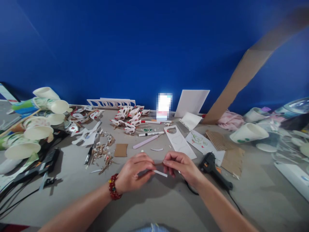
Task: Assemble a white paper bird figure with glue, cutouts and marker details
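My left hand (138,170) is closed in a pinch, with a narrow white strip (160,173) sticking out to the right from its thumb and fingers. Facing it, my right hand (181,164) has its fingertips pressed together. A thin brown strip (158,164), which looks like cardboard, spans the gap between both hands' fingertips. Its ends are hidden by the fingers. A small brown cardboard square (121,150) lies just beyond my left hand. Close by my right forearm rests a black glue gun (213,169) with its cord.
Several white-and-red cut-out shapes (131,116) are heaped near the blue wall (145,48). Cardboard scraps (103,151), markers and a lilac stick (145,141) lie ahead. Paper cups (38,127) stand at the left; a long cardboard piece (231,83) leans at the right.
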`<state>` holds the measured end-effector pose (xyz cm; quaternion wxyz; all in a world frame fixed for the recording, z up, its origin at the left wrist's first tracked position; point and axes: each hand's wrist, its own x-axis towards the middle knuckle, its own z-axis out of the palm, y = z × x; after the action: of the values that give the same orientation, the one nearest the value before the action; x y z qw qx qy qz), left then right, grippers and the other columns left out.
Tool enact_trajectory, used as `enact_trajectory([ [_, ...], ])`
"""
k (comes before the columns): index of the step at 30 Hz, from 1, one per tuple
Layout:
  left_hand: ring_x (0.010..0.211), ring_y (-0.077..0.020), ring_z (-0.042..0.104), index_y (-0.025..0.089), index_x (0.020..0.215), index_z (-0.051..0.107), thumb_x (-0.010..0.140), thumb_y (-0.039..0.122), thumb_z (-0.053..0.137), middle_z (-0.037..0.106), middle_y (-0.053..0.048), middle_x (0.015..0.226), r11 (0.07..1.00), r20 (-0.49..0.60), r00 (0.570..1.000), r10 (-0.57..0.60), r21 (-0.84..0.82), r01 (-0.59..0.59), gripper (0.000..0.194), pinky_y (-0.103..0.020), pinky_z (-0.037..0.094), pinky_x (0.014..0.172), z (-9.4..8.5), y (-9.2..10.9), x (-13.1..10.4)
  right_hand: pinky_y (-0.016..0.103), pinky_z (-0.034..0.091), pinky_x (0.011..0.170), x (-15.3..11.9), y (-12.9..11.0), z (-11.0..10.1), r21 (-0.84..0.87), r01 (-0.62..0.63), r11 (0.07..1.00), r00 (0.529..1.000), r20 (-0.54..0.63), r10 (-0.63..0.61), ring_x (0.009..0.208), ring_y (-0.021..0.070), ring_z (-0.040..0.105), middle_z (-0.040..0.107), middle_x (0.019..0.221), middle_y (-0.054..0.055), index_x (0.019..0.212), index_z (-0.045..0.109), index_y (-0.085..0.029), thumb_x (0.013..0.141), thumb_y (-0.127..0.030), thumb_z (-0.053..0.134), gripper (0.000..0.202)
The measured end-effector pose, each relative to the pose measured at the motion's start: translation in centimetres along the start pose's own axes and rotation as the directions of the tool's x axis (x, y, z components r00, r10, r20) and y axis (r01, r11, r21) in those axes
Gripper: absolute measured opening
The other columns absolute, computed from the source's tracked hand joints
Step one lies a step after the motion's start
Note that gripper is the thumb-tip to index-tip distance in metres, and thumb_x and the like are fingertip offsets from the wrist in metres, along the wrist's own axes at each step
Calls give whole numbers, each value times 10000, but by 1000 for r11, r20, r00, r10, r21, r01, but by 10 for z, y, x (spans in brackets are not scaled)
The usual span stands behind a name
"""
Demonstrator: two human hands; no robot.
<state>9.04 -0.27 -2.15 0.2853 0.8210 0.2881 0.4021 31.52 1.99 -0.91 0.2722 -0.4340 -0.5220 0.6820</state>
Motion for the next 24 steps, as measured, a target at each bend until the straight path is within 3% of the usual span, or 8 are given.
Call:
enact_trajectory([
  [4, 824, -183, 613, 194, 901, 665, 891, 209, 563, 687, -74, 862, 994, 69, 992, -105, -21, 107, 103, -303, 471, 796, -1, 2, 4, 196, 376, 477, 0, 2, -2, -3, 9, 1000, 1000, -16, -9, 472, 78, 477, 633, 577, -8, 675, 607, -162, 781, -472, 692, 338],
  [8, 793, -174, 620, 185, 868, 658, 894, 252, 564, 681, -72, 834, 969, 51, 978, -203, -133, 208, 118, -276, 478, 751, 0, 3, 6, 210, 373, 517, 1, 3, -1, -71, 39, 997, 998, -53, -43, 519, 90, 494, 644, 622, 4, 704, 648, -165, 813, -513, 650, 365],
  [13, 763, -162, 607, 160, 794, 656, 872, 276, 600, 661, -59, 796, 909, 23, 939, -344, -244, 339, 150, -256, 455, 723, 2, 1, 5, 226, 356, 512, 3, 4, -1, -91, 74, 993, 977, -194, -90, 526, 96, 472, 621, 619, 4, 749, 690, -164, 778, -492, 700, 330],
  [15, 749, -157, 594, 148, 791, 643, 855, 322, 630, 649, -62, 807, 834, 20, 900, -436, -367, 412, 186, -253, 453, 696, 4, -4, 3, 225, 345, 499, 1, 0, -5, -36, 135, 990, 943, -302, -140, 526, 94, 458, 611, 625, 3, 746, 685, -166, 747, -458, 741, 297],
  [18, 629, -119, 558, 139, 804, 610, 785, 419, 701, 614, -34, 749, 597, 74, 780, -621, -600, 533, 295, -226, 441, 590, 9, -14, 1, 222, 312, 470, -6, -9, -10, 113, 212, 971, 901, -408, -149, 506, 85, 430, 564, 610, -14, 721, 649, -176, 673, -432, 805, 303],
  [21, 541, -85, 518, 139, 794, 592, 718, 458, 751, 586, 5, 671, 443, 104, 682, -724, -687, 576, 365, -202, 424, 538, 12, -21, 0, 220, 263, 451, -14, -9, -3, 239, 155, 959, 937, -344, -66, 476, 74, 382, 491, 565, -41, 700, 608, -181, 633, -414, 836, 332],
  [24, 549, -85, 520, 141, 786, 591, 741, 439, 732, 583, 12, 671, 466, 67, 668, -741, -665, 584, 333, -202, 433, 546, 13, -23, 0, 219, 224, 449, -15, 5, 13, 300, 37, 953, 974, -223, 32, 464, 62, 342, 471, 563, -51, 700, 586, -177, 628, -418, 838, 356],
])
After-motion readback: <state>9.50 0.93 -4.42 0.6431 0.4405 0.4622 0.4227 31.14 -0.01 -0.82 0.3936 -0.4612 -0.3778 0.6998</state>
